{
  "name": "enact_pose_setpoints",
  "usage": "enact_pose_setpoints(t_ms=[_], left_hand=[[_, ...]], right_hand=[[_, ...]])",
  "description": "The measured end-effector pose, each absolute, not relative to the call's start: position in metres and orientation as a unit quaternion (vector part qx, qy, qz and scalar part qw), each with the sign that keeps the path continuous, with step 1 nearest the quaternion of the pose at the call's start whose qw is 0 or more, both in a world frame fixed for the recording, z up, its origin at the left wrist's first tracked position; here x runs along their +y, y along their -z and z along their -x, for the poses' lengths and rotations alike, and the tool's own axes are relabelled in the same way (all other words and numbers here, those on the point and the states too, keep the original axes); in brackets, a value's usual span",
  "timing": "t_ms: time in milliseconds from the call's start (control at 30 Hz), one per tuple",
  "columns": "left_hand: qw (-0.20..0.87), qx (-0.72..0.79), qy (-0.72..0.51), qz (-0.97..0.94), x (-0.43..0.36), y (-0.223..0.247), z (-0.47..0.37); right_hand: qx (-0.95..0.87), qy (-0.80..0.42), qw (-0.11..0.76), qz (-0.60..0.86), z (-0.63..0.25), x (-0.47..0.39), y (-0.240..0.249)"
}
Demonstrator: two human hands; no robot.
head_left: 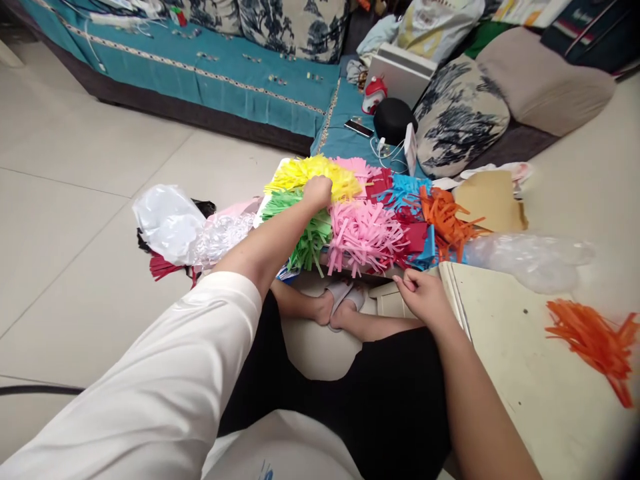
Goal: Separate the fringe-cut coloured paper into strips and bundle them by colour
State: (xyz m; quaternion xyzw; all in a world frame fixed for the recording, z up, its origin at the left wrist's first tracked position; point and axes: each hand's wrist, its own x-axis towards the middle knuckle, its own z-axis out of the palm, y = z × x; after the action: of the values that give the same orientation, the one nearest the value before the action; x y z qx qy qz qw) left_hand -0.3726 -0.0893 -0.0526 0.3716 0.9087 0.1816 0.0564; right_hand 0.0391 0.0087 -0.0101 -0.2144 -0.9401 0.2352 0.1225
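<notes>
My left hand (319, 192) is closed in a fist on the yellow paper fringe (293, 175); its fingertips are turned away from view. Below that wrist hangs green fringe (307, 230), partly covered by my forearm. Beside it lies a bunch of pink fringe (367, 233), with dark red fringe (411, 237), blue fringe (407, 192) and orange fringe (445, 217) further right. My right hand (423, 293) hovers apart from the paper, above my knee, its fingers curled in with nothing visible in them.
On the right, a cream tabletop (520, 360) holds a loose orange tassel (595, 340). Clear plastic bags (535, 257) and brown card (487, 200) lie behind it. White plastic (170, 217) sits at left. A teal-covered sofa (225, 80) runs along the back, with a phone (359, 127).
</notes>
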Motion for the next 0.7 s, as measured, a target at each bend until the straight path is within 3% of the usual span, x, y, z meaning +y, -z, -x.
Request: enact_pose_setpoints(t_ms=[333,533,700], left_hand=[[0.056,0.902,-0.233,-0.36,-0.084,0.062,0.383],[-0.004,0.864,-0.377,-0.334,-0.072,0.05,0.389],[-0.004,0.769,-0.577,-0.275,-0.058,-0.005,0.391]], right_hand=[[-0.929,-0.272,0.146,0.202,-0.036,0.001,0.006],[-0.923,-0.287,0.15,0.21,-0.036,-0.005,0.003],[-0.922,-0.292,0.147,0.21,-0.035,-0.006,0.001]])
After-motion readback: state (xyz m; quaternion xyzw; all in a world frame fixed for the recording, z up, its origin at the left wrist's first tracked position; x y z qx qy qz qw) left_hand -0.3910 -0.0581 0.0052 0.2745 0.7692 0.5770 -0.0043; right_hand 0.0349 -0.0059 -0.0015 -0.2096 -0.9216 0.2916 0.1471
